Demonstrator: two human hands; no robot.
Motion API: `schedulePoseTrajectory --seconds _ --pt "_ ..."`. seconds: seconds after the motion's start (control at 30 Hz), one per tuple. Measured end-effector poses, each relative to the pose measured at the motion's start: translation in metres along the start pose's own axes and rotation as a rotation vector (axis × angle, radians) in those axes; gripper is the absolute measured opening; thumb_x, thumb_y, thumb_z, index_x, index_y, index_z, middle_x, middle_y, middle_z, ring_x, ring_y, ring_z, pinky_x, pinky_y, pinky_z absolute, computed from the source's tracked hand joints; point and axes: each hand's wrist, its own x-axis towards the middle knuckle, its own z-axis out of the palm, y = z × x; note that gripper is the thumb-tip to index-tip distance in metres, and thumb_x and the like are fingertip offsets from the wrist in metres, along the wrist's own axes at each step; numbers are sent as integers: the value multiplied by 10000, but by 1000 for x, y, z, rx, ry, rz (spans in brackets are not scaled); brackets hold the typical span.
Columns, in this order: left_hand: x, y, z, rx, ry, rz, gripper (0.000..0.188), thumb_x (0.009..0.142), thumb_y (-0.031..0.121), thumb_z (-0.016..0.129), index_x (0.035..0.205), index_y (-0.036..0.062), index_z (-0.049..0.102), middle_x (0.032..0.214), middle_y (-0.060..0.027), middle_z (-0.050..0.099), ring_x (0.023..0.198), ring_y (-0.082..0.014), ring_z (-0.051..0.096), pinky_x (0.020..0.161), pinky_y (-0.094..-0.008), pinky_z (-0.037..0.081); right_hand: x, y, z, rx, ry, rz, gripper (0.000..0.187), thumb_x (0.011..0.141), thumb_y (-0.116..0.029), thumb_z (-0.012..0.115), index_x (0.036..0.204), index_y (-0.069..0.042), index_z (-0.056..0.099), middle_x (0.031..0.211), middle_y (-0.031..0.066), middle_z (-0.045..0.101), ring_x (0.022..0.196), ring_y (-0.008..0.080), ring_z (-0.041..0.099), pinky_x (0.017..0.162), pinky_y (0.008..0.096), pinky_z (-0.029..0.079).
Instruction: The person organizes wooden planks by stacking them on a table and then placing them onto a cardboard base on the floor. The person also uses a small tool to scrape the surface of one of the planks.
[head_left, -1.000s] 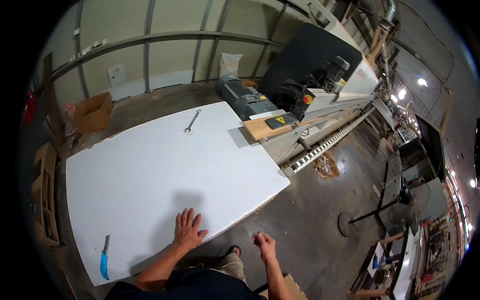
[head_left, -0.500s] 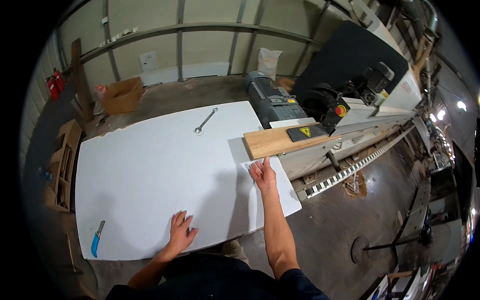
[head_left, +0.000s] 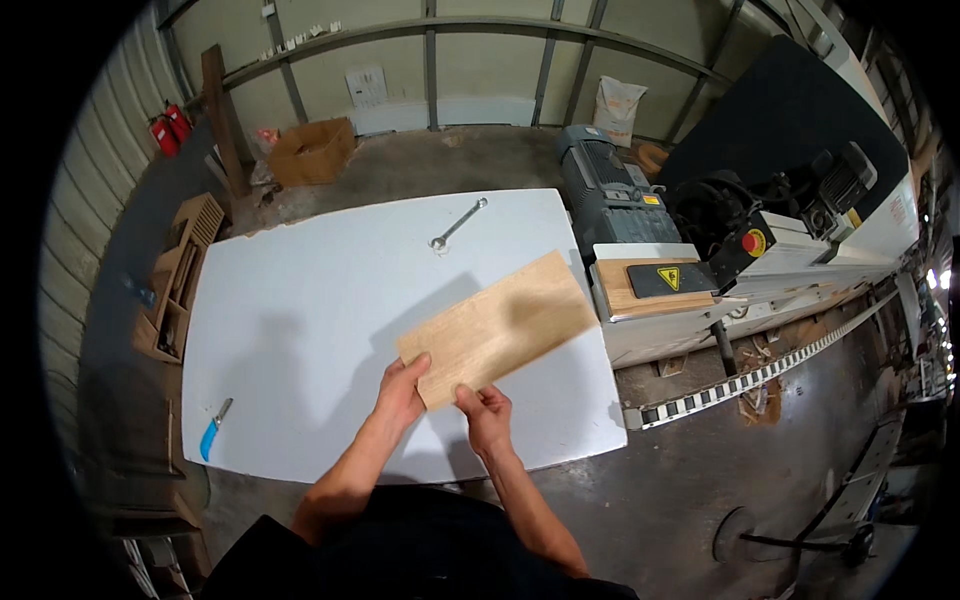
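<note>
Bd mostly beyond LH, RH

1. Reads as a woodworking workshop, industrial scale.
2. Note big machine at 2–3 o'clock: finned gray motor, red stop button on yellow, yellow warning label, segmented track running alongside toward 4 o'clock.
3. Count in plain wooden board at dial center, wood-colored scraps on floor at 4 o'clock.
4. Check white worktable: wrench at 12, blue-handled knife at 8.
5. Add bare concrete-looking floor, metal-framed wall panels at 12, red fire extinguishers at 10, cardboard box between 10 and 11.
</note>
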Motion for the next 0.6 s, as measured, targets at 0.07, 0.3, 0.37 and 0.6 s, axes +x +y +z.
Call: schedulePoseTrajectory --seconds 0.07,0.3,0.37,0.6 --pt "-19 3 -9 -164 -40 53 355 911 114 580 1236 0 494 1178 -112 584 1095 -241 563 963 -394 462 -9 -20 11 -22 -64 -26 132 828 -64 686 940 -9 644 846 36 652 776 106 592 712 260 487" --pt "-46 44 -41 -122 -117 186 333 899 108 585 1211 6 527 1199 -105 588 1083 -215 573 954 -383 460 -5 -156 25 -73 52 -588 204 838 -14 663 1027 48 616 939 96 673 834 130 624 789 270 501" --pt "-47 53 -45 -131 -133 217 336 898 118 591 1209 6 530 1189 -102 595 1076 -213 575 947 -375 460 -14 -163 33 -173 25 -588 192 868 -28 635 1035 63 610 944 103 675 843 127 622 788 262 498" --pt "-47 76 -64 14 -172 227 329 926 174 568 1206 2 539 1151 -93 614 1063 -193 576 922 -335 457 -32 -159 37 -435 15 -596 192 891 -110 630 1006 43 650 840 37 661 714 72 575 653 199 454"
